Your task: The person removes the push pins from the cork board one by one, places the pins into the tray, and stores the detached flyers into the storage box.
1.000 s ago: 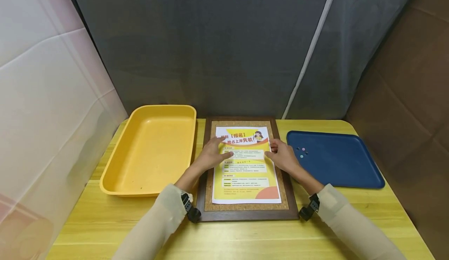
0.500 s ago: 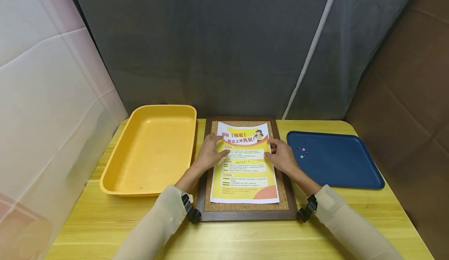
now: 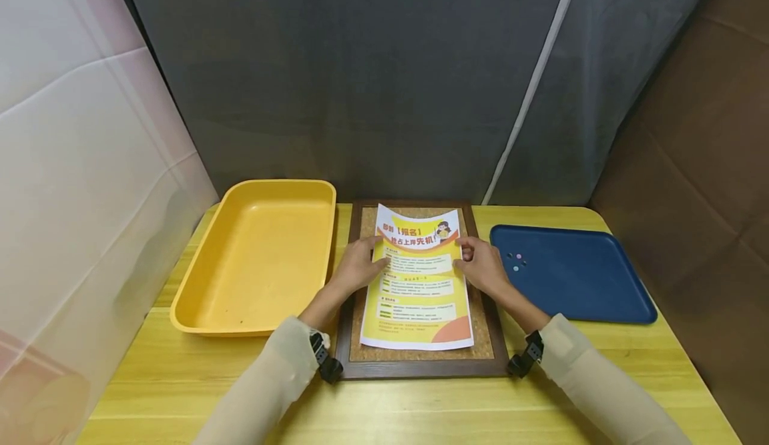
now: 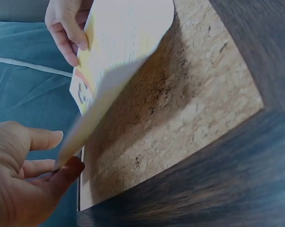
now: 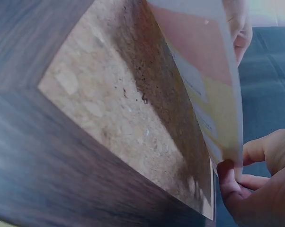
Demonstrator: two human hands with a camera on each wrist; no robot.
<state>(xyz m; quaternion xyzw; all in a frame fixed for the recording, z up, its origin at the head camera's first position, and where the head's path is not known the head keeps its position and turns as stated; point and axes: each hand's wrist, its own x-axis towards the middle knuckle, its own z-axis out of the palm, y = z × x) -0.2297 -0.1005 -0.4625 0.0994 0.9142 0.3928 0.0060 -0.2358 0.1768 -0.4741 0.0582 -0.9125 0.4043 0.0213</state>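
A yellow and white printed poster (image 3: 417, 291) is held by both hands above a cork board (image 3: 484, 346) with a dark wooden frame. My left hand (image 3: 356, 266) pinches the sheet's left edge, thumb on the printed face. Opposite it, my right hand (image 3: 485, 269) grips the right edge between thumb and fingers. The left wrist view has the sheet (image 4: 126, 33) bowed, casting a shadow on the cork (image 4: 199, 90). From the right wrist, fingertips (image 5: 226, 171) show on the underside of the paper near its edge.
A deep yellow tray (image 3: 255, 321) stands left of the board on the wooden table (image 3: 396, 411). To the right lies a shallow blue tray (image 3: 589, 278) with several small round pieces (image 3: 518, 262) at its left side. A dark grey curtain (image 3: 336, 85) hangs behind.
The poster has come up off the cork, its top edge rising and curling between the hands, and it has shifted slightly left at the bottom. The left fingers have closed in on its edge.
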